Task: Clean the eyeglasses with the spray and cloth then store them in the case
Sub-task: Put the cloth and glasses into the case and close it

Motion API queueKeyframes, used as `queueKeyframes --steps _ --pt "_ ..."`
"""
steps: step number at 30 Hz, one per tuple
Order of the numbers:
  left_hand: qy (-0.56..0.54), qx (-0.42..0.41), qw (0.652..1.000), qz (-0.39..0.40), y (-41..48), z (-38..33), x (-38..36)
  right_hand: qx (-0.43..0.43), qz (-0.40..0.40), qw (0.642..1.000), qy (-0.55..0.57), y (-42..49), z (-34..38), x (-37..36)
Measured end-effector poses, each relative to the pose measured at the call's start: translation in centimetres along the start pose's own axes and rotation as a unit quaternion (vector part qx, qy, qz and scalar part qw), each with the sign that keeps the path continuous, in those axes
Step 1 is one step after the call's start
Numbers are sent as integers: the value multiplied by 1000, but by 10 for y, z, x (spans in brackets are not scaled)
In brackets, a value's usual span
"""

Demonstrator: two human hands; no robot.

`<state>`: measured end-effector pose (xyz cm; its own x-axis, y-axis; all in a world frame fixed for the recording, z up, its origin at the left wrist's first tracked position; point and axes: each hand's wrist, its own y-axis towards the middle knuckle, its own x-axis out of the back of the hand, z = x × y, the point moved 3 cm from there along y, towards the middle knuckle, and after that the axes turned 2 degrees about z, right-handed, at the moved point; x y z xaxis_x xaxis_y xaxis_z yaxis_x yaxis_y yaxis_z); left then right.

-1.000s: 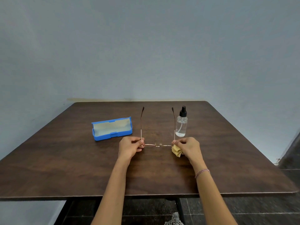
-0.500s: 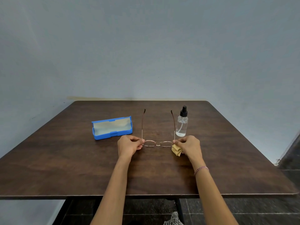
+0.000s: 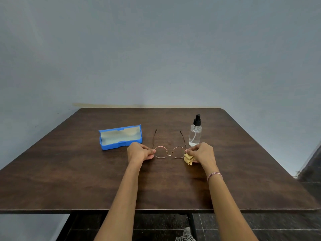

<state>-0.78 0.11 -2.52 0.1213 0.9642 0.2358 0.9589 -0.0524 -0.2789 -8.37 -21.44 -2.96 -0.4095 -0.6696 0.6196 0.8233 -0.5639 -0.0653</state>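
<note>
Thin round metal eyeglasses [image 3: 169, 152] are held between both hands over the middle of the brown table [image 3: 69, 171], lenses tilted toward me, temples unfolded and pointing away. My left hand [image 3: 139, 152] pinches the left hinge. My right hand [image 3: 202, 153] pinches the right hinge and also keeps a folded yellow cloth [image 3: 189, 159] tucked under its fingers. A clear spray bottle [image 3: 195, 132] with a black nozzle stands upright just behind my right hand. The blue case [image 3: 120, 137] lies open to the left, its pale lining showing.
A plain grey wall rises behind the table's far edge. A dark tiled floor [image 3: 260, 223] and a table leg show below the near edge.
The eyeglasses have tipped forward so the round lenses now face me instead of showing edge-on. The temple tips have dropped lower. Both hands kept their grips.
</note>
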Motion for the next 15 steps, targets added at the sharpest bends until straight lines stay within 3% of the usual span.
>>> queueKeyframes --steps 7,15 --pt "19 12 1000 0 0 -1 2 11 -18 999 31 -3 -3 2" --pt "-14 -40 998 -44 -3 -4 22 52 -64 995 59 -24 11 30"
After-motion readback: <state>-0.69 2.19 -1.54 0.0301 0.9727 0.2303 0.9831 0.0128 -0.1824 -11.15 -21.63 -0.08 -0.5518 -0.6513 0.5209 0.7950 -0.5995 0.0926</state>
